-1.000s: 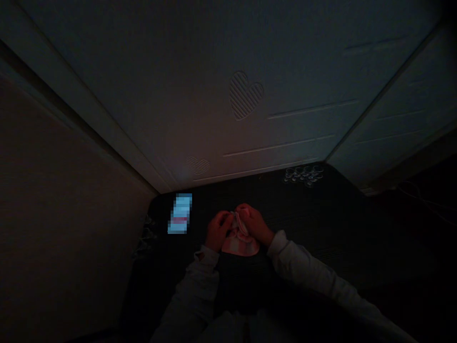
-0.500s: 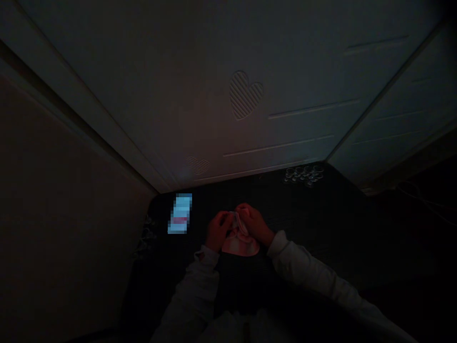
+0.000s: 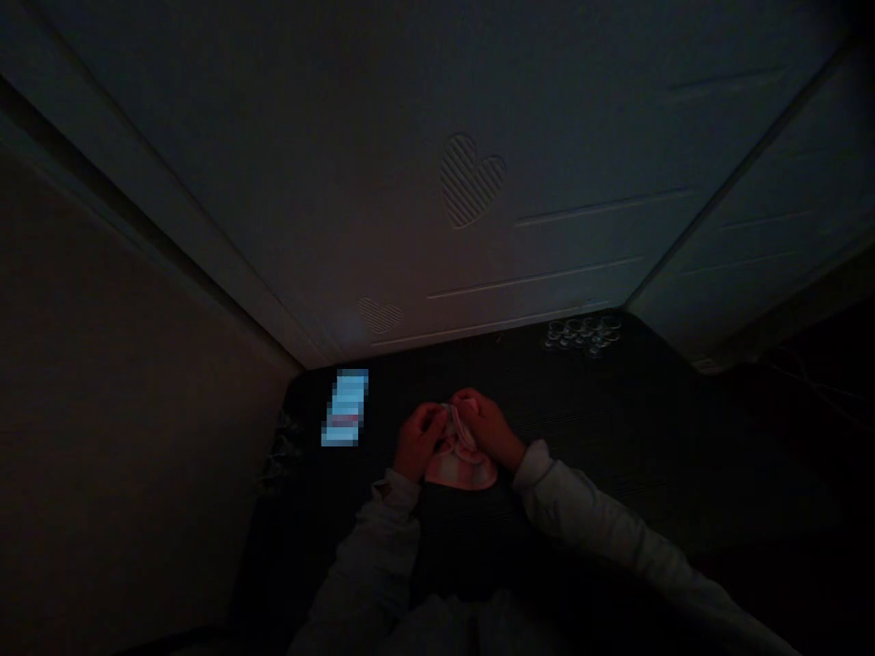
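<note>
The room is very dark. My left hand (image 3: 416, 441) and my right hand (image 3: 487, 425) meet at the middle of a dark table (image 3: 615, 428). Both are closed on a small pink and white cloth (image 3: 457, 463), pinching its upper edge between the fingers. The rest of the cloth hangs down below my hands toward my body. What the cloth is exactly I cannot make out in this light. Pale long sleeves cover both of my arms.
A lit phone screen (image 3: 345, 407) lies on the table left of my hands. A cluster of small clear glass items (image 3: 582, 333) sits at the table's far right edge. A pale panel with heart shapes (image 3: 470, 187) rises behind the table.
</note>
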